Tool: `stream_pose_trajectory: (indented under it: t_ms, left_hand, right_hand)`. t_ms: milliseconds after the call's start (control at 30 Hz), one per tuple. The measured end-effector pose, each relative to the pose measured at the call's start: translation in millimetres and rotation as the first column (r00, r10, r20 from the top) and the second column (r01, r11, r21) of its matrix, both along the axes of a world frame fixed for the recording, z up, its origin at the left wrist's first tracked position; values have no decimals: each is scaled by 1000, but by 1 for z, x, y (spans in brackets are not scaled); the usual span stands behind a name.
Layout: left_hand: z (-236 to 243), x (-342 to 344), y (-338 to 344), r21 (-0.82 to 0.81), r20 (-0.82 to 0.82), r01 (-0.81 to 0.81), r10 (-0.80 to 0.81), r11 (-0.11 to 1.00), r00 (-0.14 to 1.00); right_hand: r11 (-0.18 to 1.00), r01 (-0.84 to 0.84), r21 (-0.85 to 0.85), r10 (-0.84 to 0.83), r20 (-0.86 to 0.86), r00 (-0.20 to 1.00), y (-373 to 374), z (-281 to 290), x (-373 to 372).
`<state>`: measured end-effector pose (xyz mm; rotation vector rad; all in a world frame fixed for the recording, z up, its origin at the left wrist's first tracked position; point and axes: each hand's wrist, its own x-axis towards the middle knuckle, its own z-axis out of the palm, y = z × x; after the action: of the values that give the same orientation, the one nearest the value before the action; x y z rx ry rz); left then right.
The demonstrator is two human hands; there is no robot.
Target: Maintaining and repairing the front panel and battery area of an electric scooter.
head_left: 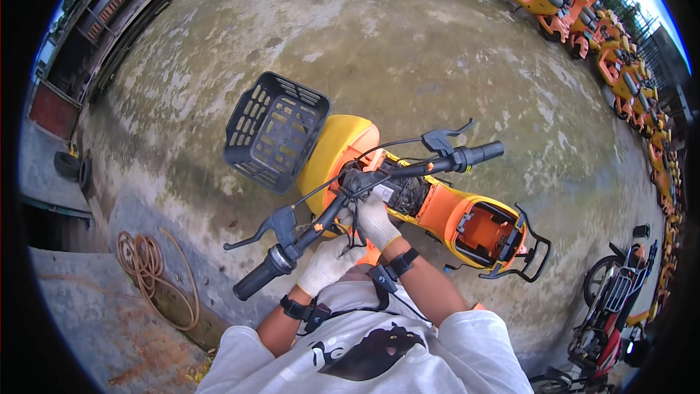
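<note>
A yellow and orange electric scooter (pixel 332 149) stands in front of me, turned sideways, its black handlebar (pixel 332 219) slanting across the view. Beneath the bar, thin black cables (pixel 355 232) hang from the steering stem. My left hand (pixel 329 266), in a white knit glove, is closed with its fingertips pinching a cable. Close beside it, my right hand (pixel 378 222), gloved the same way, reaches under the stem with fingers curled at the cables. The stem and wires partly cover its fingertips. Bundled wiring (pixel 410 195) shows in the uncovered scooter body.
A black basket (pixel 277 131) juts from the scooter's front; the open orange seat compartment (pixel 485 230) and black rear rack (pixel 539 252) are at right. A coiled hose (pixel 149 266) lies left. A red motorcycle (pixel 612 314) stands right. Rows of scooters (pixel 623 80) line the far right.
</note>
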<state>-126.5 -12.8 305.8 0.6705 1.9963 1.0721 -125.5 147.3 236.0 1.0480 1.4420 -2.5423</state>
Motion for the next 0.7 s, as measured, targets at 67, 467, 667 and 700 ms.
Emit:
stream_pose_trajectory:
  t_ms: [67,467,667,700]
  left_hand:
    - [-1,1,-2,68,-40,-20,23,997,999]
    - [-37,-8,-19,119,-14,-74,77,990,997]
    - [-33,-13,-4,164,-14,-50,53,985,998]
    - [-29,-10,-3,186,-10,-51,54,981,998]
  right_hand:
    - [999,5,35,-6,3,1000,-6,0,-3]
    - [967,-152,206,154,6,988,-7,21,-6]
    - [956,-120,267,129,-16,992,4,6,-7]
    - [955,-115,272,124,-18,992,4,7,-5]
